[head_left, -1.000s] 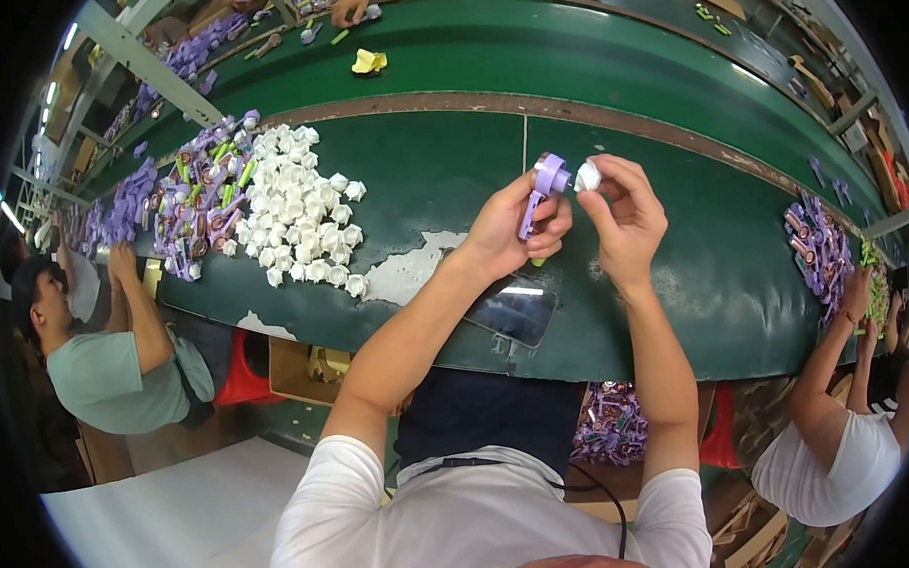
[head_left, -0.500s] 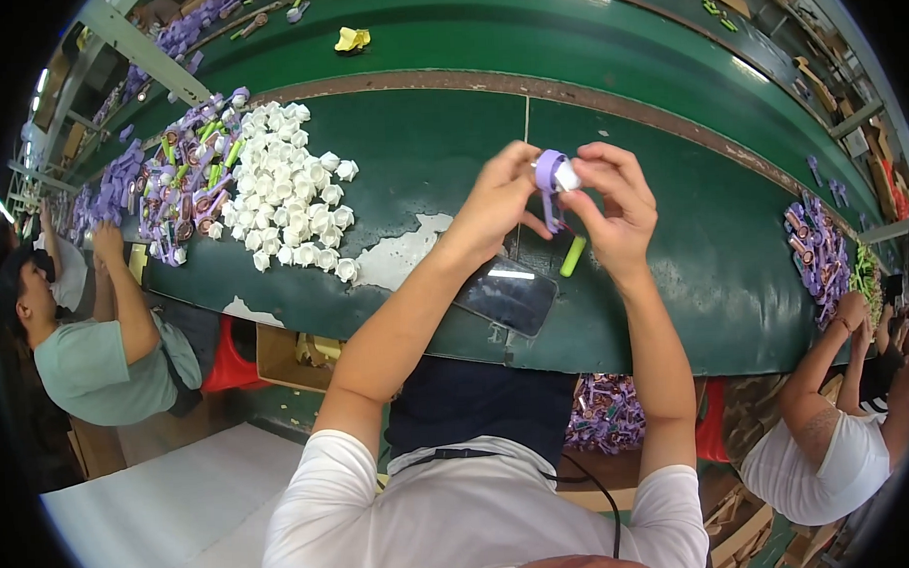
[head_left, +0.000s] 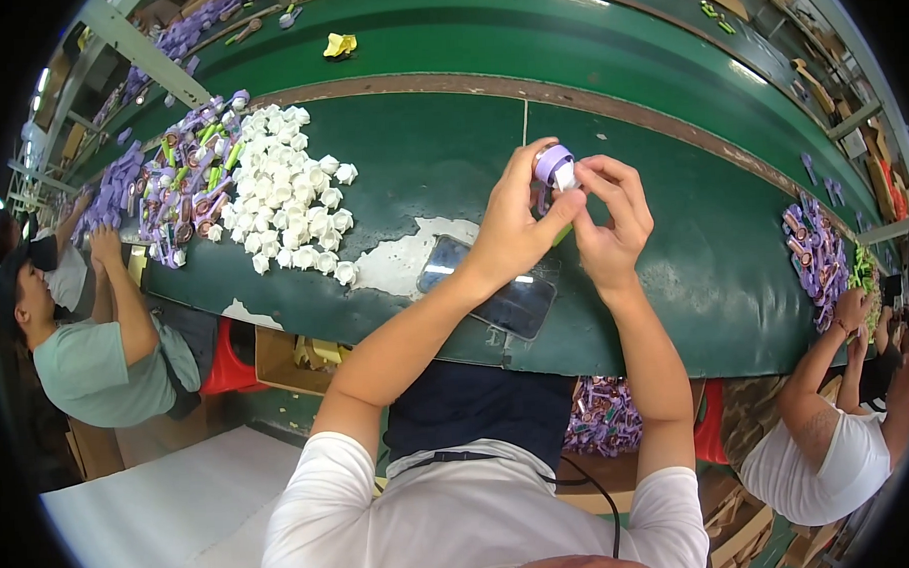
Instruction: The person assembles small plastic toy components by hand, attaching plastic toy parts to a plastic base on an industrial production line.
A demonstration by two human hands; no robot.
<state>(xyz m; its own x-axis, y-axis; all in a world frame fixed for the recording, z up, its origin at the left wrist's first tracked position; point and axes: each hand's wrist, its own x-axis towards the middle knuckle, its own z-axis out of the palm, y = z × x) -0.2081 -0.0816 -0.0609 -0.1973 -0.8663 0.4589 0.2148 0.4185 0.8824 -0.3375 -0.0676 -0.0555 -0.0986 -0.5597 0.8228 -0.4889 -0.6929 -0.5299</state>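
My left hand (head_left: pixel 513 224) and my right hand (head_left: pixel 610 221) meet above the green table (head_left: pixel 420 165), both pinching a small purple plastic part (head_left: pixel 552 164) with a white piece set into it. A bit of green shows beneath the hands, mostly hidden. A dark phone (head_left: pixel 489 286) lies on the table just under my left wrist. To the left sits a heap of several small white pieces (head_left: pixel 288 206), and beside it a pile of purple and green parts (head_left: pixel 183 183).
A person in a pale green shirt (head_left: pixel 87 357) works at the left, another in a white shirt (head_left: pixel 821 451) at the right, near a purple parts pile (head_left: pixel 814 251). A green conveyor (head_left: pixel 586 39) runs behind, carrying a yellow scrap (head_left: pixel 339 45). A bin of purple parts (head_left: pixel 604 419) sits under the table.
My hands have closed together: the white piece from my right hand now sits against the purple part. Both hands have dropped slightly lower over the table.
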